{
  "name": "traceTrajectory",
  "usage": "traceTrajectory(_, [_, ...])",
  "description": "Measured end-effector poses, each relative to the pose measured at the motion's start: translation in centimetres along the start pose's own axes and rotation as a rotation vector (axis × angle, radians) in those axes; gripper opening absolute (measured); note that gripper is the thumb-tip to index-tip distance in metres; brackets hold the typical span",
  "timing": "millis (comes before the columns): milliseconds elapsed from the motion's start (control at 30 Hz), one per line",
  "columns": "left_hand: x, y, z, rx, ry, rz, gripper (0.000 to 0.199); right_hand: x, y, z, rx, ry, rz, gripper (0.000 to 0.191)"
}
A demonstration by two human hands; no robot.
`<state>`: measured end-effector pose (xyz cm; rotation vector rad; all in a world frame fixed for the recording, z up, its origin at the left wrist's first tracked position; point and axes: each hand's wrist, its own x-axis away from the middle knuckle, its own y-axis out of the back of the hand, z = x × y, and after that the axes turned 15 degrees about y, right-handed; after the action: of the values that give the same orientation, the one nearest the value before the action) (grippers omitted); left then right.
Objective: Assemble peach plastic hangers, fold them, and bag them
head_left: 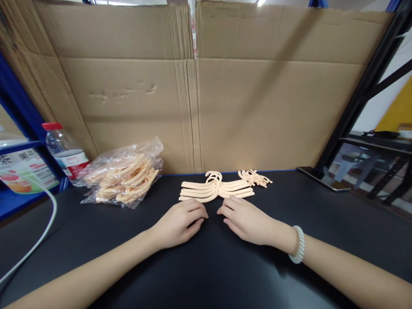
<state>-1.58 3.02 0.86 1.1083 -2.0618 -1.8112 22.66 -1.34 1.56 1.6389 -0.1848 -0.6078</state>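
My left hand rests on the black table, palm down, its fingers loosely bent and slightly apart, with nothing visible in it. Facing it across a small gap, my right hand lies in a similar pose, also holding nothing visible. Just beyond my fingertips is a row of several cream plastic hangers, overlapping, with their hooks pointing away from me. A small heap of cream hook-shaped pieces sits at the row's right end. To the left lies a clear plastic bag with many cream pieces inside.
A bottle with a red cap stands at the back left, near a white cable. A phone-like flat object lies at the back right. Tall cardboard closes off the back of the table. Blue and black frames flank it.
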Motion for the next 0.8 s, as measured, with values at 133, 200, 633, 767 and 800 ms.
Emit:
traceTrajectory(133, [-0.03, -0.09, 0.08, 0.000, -0.003, -0.006, 0.023, 0.07, -0.17, -0.12, 0.006, 0.009, -0.002, 0.020])
traceTrajectory(200, [-0.04, -0.19, 0.19, 0.004, -0.010, -0.014, 0.022, 0.08, -0.23, -0.15, 0.003, 0.012, -0.005, 0.020])
traceTrajectory(633, [-0.02, -0.20, 0.20, -0.001, -0.010, -0.012, 0.022, 0.03, -0.13, -0.09, 0.000, 0.006, 0.000, 0.021])
traceTrajectory(767, [0.02, -0.20, 0.20, -0.003, -0.009, -0.013, 0.023, 0.04, -0.18, -0.11, -0.001, 0.010, -0.004, 0.020])
traceTrajectory(800, [0.03, -0.19, 0.19, -0.003, -0.009, -0.011, 0.023, 0.04, -0.17, -0.09, 0.001, 0.012, -0.005, 0.020])
